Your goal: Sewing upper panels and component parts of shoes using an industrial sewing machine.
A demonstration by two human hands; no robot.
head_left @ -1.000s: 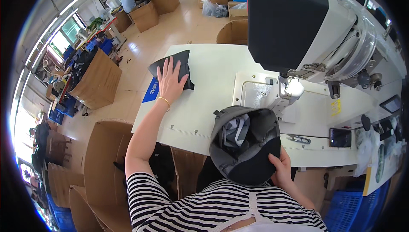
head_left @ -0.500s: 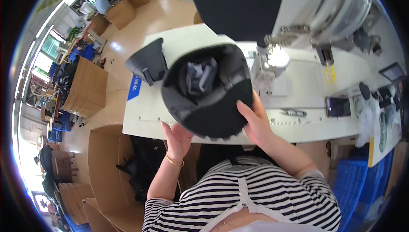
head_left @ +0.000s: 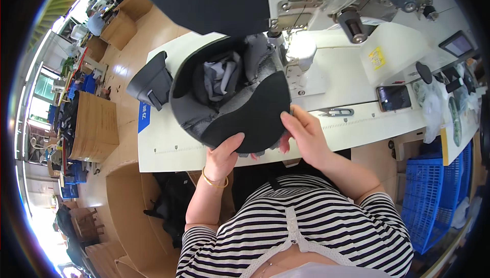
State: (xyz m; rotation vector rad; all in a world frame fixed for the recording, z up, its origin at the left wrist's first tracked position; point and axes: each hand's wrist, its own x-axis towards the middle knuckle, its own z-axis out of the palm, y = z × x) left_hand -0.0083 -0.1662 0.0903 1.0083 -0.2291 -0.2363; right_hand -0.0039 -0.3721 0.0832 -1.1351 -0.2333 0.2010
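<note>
I see the cap (head_left: 232,99) at the near side of the sewing machine (head_left: 204,2), hollow upward; left hand (head_left: 223,156) and right hand (head_left: 309,135) each pinch its brim (head_left: 252,117), thumbs on top; I judge it light, soft-crowned, stiffer at the brim, so best held there.

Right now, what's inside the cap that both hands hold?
Inside the cap, whose opening faces the camera, bunched gray-and-white cloth shows. The left hand and right hand hold its near edge. Whatever lies beneath that cloth is covered.
</note>
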